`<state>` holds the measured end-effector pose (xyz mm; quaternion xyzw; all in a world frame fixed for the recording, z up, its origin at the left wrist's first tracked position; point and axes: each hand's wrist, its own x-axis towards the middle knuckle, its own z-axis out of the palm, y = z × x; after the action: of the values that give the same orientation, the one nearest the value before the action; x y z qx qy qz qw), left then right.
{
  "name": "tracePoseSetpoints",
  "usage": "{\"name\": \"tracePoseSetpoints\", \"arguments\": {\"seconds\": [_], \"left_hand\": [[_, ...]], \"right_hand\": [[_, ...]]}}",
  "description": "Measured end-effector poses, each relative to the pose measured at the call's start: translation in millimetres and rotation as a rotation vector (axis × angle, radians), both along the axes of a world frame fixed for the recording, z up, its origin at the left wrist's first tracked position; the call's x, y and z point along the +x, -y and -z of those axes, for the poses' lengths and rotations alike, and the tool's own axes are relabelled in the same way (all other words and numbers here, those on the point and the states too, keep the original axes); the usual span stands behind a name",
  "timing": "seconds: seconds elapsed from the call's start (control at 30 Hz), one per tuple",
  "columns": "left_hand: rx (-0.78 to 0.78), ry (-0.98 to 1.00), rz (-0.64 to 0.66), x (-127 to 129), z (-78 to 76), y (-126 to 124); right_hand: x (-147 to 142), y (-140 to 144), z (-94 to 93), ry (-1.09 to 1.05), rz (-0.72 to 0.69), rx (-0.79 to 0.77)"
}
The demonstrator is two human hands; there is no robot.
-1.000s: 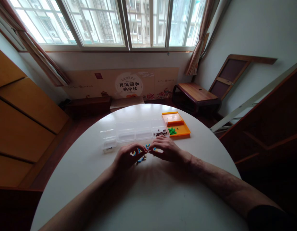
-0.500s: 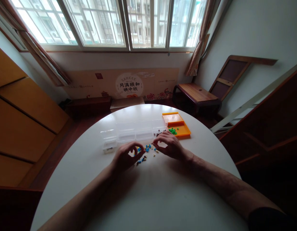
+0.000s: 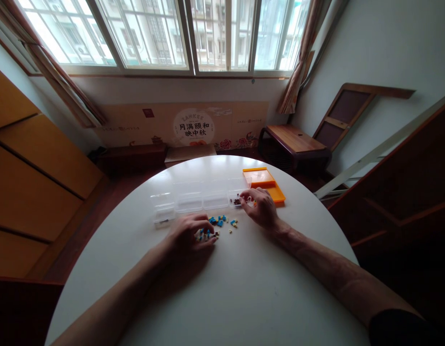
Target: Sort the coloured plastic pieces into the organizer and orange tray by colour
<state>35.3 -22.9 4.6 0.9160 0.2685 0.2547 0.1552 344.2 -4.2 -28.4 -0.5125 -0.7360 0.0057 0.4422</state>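
A round, smooth white bench (image 3: 222,298) carries everything, and its far edge curves toward the window wall. Toward the far left of the bench stands a small clear plastic box (image 3: 162,215), its thin walls nearly see-through, with something dark and tiny on its floor. Just right of it runs a row of clear plastic compartments (image 3: 203,197), rectangular and glossy, set parallel to the far edge.

The left hand (image 3: 189,234) lies palm down on the bench near its middle, fingers (image 3: 204,224) curled loosely over the near side of a scatter of small beads (image 3: 219,222). These are blocky bits in blue with a few pale yellow ones, spread loose on the white surface. The hand's grip is narrow and half closed; whether it pinches any bead cannot be told.

Right of the scatter, the right hand (image 3: 260,207) reaches toward the far right edge, with its fingertips (image 3: 244,196) at the rightmost clear compartment, where a little heap of dark brown beads (image 3: 237,201) lies. Its grip is pinched narrow at the compartment's rim; what it holds, if anything, is too small to tell. Just beyond that hand sits a flat orange plastic tray (image 3: 264,178), matte, with a low raised rim, touching the end of the clear row.
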Motion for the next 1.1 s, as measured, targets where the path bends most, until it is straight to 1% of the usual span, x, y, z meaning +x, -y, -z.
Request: {"name": "tracePoseSetpoints", "arguments": {"seconds": [0.2,0.4,0.53,0.63,0.77,0.83,0.93,1.1], "left_hand": [[-0.023,-0.013,-0.001,7.3,1.4,3.2],[-0.012,0.0,0.017,9.4,4.0,-0.3],[-0.007,0.049,0.019,10.9,4.1,-2.9],[-0.062,0.158,0.005,11.1,4.0,-4.6],[-0.158,0.283,-0.005,12.0,2.6,-5.2],[-0.196,0.316,-0.008,13.8,2.0,-4.7],[-0.242,0.324,0.001,17.7,1.9,-3.6],[-0.302,0.311,0.021,22.7,-0.1,-1.1]], "right_hand": [[-0.3,0.5,-3.2,-0.006,-0.02,-0.016],[-1.3,1.4,-4.8,-0.012,-0.045,-0.007],[-1.8,3.4,-7.9,-0.023,-0.084,0.016],[-4.5,8.3,-13.0,0.01,-0.197,0.044],[-11.6,17.8,-20.4,0.107,-0.453,0.073],[-15.0,21.0,-22.0,0.161,-0.548,0.092],[-17.7,22.1,-20.5,0.215,-0.607,0.103],[-17.3,18.5,-14.3,0.239,-0.627,0.1]]}}
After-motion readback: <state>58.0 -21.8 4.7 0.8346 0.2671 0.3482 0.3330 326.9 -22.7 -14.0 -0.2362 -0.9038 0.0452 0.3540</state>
